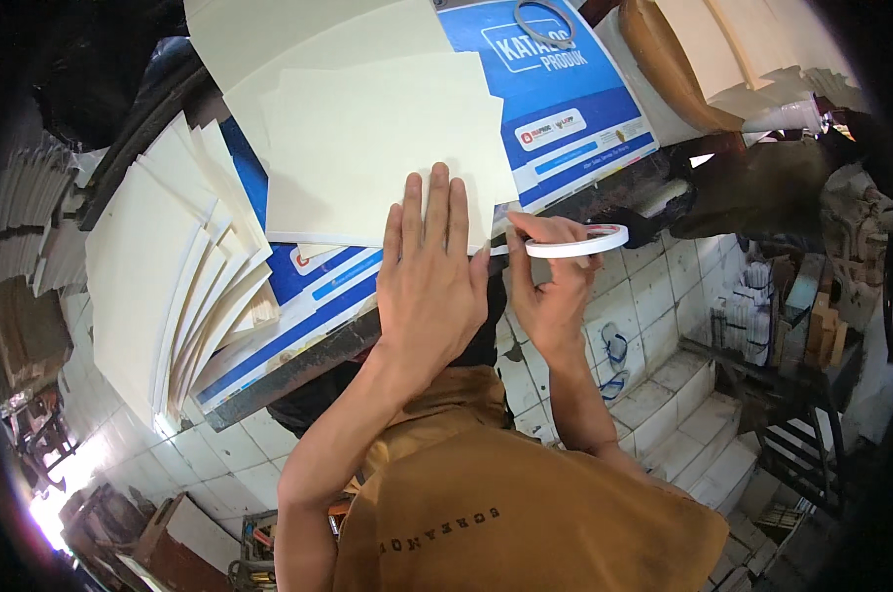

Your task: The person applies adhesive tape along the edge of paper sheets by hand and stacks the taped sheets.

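My left hand [427,276] lies flat on a sheet of cream paper [367,148], fingers stretched out close together near its front edge. Just to its right, my right hand [555,286] is closed on a roll of white tape [579,243] at the table's edge, with fingers passing through the ring. A narrow white strip [333,239] runs along the sheet's front edge toward the right hand; the left hand covers part of it. More cream sheets lie under and behind this one. Left of them, a fanned stack of cream sheets [160,247] hangs over the front edge.
Blue printed sheets [589,109] cover the table. A grey ring-shaped roll [545,22] lies at the back. Below is a white tiled floor [653,266] with sandals [614,355] and a dark wooden rack [791,424] on the right. Piled papers [32,207] stand far left.
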Demonstrator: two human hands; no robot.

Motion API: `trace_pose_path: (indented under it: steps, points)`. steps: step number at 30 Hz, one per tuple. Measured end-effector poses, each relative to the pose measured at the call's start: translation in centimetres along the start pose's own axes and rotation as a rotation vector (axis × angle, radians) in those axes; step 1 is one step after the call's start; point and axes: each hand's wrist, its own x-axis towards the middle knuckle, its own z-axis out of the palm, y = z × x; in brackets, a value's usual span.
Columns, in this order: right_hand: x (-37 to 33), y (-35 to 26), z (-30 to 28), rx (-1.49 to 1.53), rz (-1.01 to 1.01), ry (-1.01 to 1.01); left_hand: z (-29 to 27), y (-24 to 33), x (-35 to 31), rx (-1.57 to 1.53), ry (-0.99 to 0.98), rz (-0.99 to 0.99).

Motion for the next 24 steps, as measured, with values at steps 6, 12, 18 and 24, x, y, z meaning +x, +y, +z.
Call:
trace_pose_path:
  steps: [6,12,18,24]
  points:
    - [-0.1,0.3,-0.2,0.086,0.002,-0.034,-0.4,0.0,0.0,0.001,-0.026,0.014]
    - [-2.8,-3.3,-5.3,0.257,-0.252,0.006,0.0,-0.1,-0.1,0.009,-0.019,-0.021]
    - [-2.3,-0.1,-6.2,0.28,-0.076,0.37,-0.5,0.7,-3.4,0.215,-0.071,0.164]
    - [-2.3,0.9,-6.1,0.432,-0.006,0.52,-8.1,-1.8,-2.0,-0.546,0.692,0.08]
